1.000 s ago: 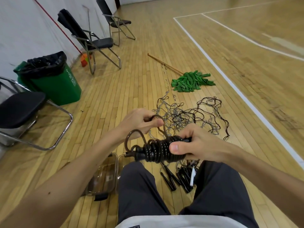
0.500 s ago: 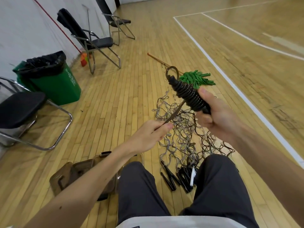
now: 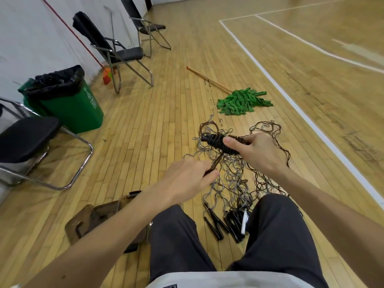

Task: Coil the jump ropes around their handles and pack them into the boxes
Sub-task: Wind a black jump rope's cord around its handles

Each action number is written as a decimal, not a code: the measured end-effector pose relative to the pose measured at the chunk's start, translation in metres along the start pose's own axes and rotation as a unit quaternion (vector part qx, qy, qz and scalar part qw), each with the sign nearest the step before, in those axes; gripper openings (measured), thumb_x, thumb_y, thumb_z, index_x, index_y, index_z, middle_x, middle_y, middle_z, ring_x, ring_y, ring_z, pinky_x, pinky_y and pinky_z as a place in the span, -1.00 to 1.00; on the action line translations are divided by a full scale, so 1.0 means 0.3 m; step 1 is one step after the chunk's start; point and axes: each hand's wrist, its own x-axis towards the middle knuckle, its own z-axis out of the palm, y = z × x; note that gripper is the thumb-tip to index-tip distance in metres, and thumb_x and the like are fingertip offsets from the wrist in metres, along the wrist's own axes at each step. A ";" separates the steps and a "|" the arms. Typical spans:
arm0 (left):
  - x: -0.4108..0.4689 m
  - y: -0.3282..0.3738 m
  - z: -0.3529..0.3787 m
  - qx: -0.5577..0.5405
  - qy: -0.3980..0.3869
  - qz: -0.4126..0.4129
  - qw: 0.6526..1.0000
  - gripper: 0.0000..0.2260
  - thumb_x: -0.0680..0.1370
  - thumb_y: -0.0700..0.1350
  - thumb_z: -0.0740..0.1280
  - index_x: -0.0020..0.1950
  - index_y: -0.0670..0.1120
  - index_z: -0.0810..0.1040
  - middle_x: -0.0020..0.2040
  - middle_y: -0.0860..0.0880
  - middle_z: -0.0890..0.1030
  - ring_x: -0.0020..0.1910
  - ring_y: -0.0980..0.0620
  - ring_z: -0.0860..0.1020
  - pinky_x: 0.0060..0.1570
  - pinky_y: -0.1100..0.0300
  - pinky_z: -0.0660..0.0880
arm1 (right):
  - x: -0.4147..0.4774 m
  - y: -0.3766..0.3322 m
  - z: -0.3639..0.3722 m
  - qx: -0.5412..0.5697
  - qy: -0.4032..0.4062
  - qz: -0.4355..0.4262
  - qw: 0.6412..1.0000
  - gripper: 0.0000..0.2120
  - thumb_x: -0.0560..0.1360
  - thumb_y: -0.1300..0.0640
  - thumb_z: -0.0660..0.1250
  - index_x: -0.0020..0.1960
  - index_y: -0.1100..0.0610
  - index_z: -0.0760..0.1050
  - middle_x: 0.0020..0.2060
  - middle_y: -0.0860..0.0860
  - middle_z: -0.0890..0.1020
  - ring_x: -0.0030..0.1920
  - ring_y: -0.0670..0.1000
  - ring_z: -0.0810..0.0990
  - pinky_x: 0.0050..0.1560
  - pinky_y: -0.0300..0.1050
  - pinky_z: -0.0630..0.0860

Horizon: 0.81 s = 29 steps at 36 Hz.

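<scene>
head view: your right hand (image 3: pixel 259 152) grips the coiled jump rope (image 3: pixel 218 142) above the floor (image 3: pixel 145 142), left hand (image 3: pixel 187 179) pinching its loose tail (image 3: pixel 216 163). it looks light and springy, so clamp across the coils.

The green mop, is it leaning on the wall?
No, the green mop lies flat on the wooden floor.

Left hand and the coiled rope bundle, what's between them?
Head view: a short stretch of dark rope runs from the left hand up to the coiled rope bundle in the right hand.
</scene>
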 end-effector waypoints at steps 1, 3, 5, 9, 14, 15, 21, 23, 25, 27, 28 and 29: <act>0.001 -0.002 -0.011 0.027 -0.002 0.007 1.000 -0.66 0.69 0.17 0.08 -0.12 -0.01 0.42 -0.35 0.06 0.46 -0.41 0.12 0.42 -0.36 0.15 0.41 | 0.003 0.004 0.005 -0.013 0.000 -0.005 1.000 -0.44 0.47 -0.33 0.38 -0.43 0.11 0.44 -0.66 -0.10 0.36 -0.63 -0.14 0.28 -0.53 -0.29 0.22; 0.003 -0.007 -0.042 0.061 -0.003 0.021 0.998 -0.65 0.68 0.17 0.09 -0.04 -0.05 0.48 -0.31 0.06 0.49 -0.36 0.12 0.47 -0.31 0.18 0.48 | 0.005 0.013 0.016 -0.042 -0.013 -0.013 0.999 -0.39 0.44 -0.40 0.34 -0.40 0.14 0.45 -0.62 -0.08 0.41 -0.60 -0.09 0.33 -0.47 -0.21 0.28; 0.010 -0.015 -0.077 0.070 -0.001 0.039 0.997 -0.66 0.68 0.15 0.12 0.03 -0.07 0.54 -0.26 0.04 0.52 -0.31 0.09 0.51 -0.28 0.21 0.48 | 0.001 0.024 0.028 -0.065 -0.033 -0.017 0.997 -0.37 0.41 -0.44 0.31 -0.38 0.15 0.48 -0.57 -0.04 0.44 -0.56 -0.06 0.35 -0.43 -0.18 0.29; 0.025 -0.034 -0.141 0.019 0.017 0.067 0.997 -0.72 0.61 0.12 0.30 0.10 -0.06 0.64 -0.24 0.08 0.58 -0.31 0.13 0.54 -0.31 0.28 0.42 | -0.020 0.031 0.047 -0.112 -0.078 -0.021 0.990 -0.37 0.44 -0.43 0.31 -0.38 0.14 0.49 -0.58 -0.07 0.40 -0.64 -0.13 0.30 -0.53 -0.22 0.25; 0.044 -0.048 -0.195 -0.047 -0.011 0.075 0.996 -0.78 0.56 0.07 0.40 0.00 -0.06 0.71 -0.31 0.15 0.59 -0.35 0.20 0.53 -0.33 0.33 0.42 | -0.061 0.017 0.047 -0.131 -0.143 -0.043 0.980 -0.39 0.45 -0.41 0.32 -0.42 0.10 0.36 -0.59 -0.09 0.32 -0.64 -0.12 0.24 -0.53 -0.22 0.20; 0.047 -0.051 -0.200 -0.068 -0.018 0.075 0.995 -0.79 0.55 0.06 0.42 -0.01 -0.06 0.72 -0.30 0.16 0.61 -0.33 0.22 0.54 -0.33 0.36 0.40 | -0.070 0.008 0.043 -0.140 -0.156 -0.045 0.977 -0.40 0.44 -0.42 0.31 -0.41 0.10 0.38 -0.58 -0.08 0.34 -0.64 -0.13 0.25 -0.53 -0.24 0.22; 0.059 -0.045 -0.214 -0.208 -0.053 0.048 0.976 -0.83 0.46 0.00 0.53 -0.16 -0.09 0.71 -0.47 0.14 0.57 -0.53 0.21 0.47 -0.48 0.37 0.34 | -0.107 -0.032 0.044 -0.154 -0.249 -0.062 0.954 -0.33 0.26 -0.54 0.22 -0.42 0.12 0.38 -0.56 -0.04 0.36 -0.58 -0.08 0.29 -0.44 -0.15 0.27; 0.060 -0.044 -0.208 -0.245 -0.064 0.041 0.967 -0.83 0.46 0.00 0.53 -0.18 -0.09 0.69 -0.47 0.04 0.57 -0.54 0.10 0.48 -0.51 0.25 0.38 | -0.122 -0.047 0.040 -0.159 -0.252 -0.080 0.951 -0.33 0.23 -0.55 0.22 -0.44 0.11 0.35 -0.56 -0.06 0.32 -0.56 -0.07 0.27 -0.43 -0.15 0.25; 0.059 -0.044 -0.200 -0.282 -0.071 0.034 0.956 -0.81 0.49 -0.01 0.51 -0.17 -0.13 0.68 -0.45 -0.02 0.56 -0.54 0.02 0.47 -0.53 0.18 0.40 | -0.139 -0.065 0.032 -0.161 -0.249 -0.093 0.951 -0.32 0.20 -0.56 0.22 -0.45 0.09 0.26 -0.56 -0.07 0.26 -0.54 -0.06 0.22 -0.43 -0.17 0.22; 0.059 -0.038 -0.192 -0.306 -0.070 0.030 0.949 -0.80 0.52 -0.04 0.48 -0.14 -0.18 0.66 -0.45 -0.04 0.55 -0.56 0.03 0.46 -0.56 0.21 0.39 | -0.156 -0.078 0.025 -0.160 -0.244 -0.106 0.951 -0.27 0.17 -0.63 0.22 -0.45 0.08 0.22 -0.56 -0.07 0.23 -0.53 -0.05 0.20 -0.42 -0.18 0.21; 0.059 -0.029 -0.188 -0.315 -0.066 0.030 0.946 -0.81 0.53 -0.06 0.47 -0.12 -0.19 0.65 -0.44 -0.05 0.54 -0.56 0.06 0.45 -0.57 0.24 0.38 | -0.162 -0.081 0.023 -0.160 -0.242 -0.112 0.950 -0.24 0.14 -0.66 0.23 -0.45 0.07 0.21 -0.56 -0.07 0.23 -0.53 -0.05 0.20 -0.42 -0.19 0.21; 0.060 -0.021 -0.185 -0.324 -0.063 0.032 0.944 -0.81 0.53 -0.07 0.47 -0.12 -0.20 0.64 -0.45 -0.05 0.53 -0.56 0.07 0.44 -0.58 0.25 0.37 | -0.167 -0.086 0.020 -0.162 -0.240 -0.118 0.950 -0.23 0.12 -0.68 0.22 -0.45 0.06 0.21 -0.56 -0.07 0.25 -0.54 -0.06 0.20 -0.42 -0.19 0.23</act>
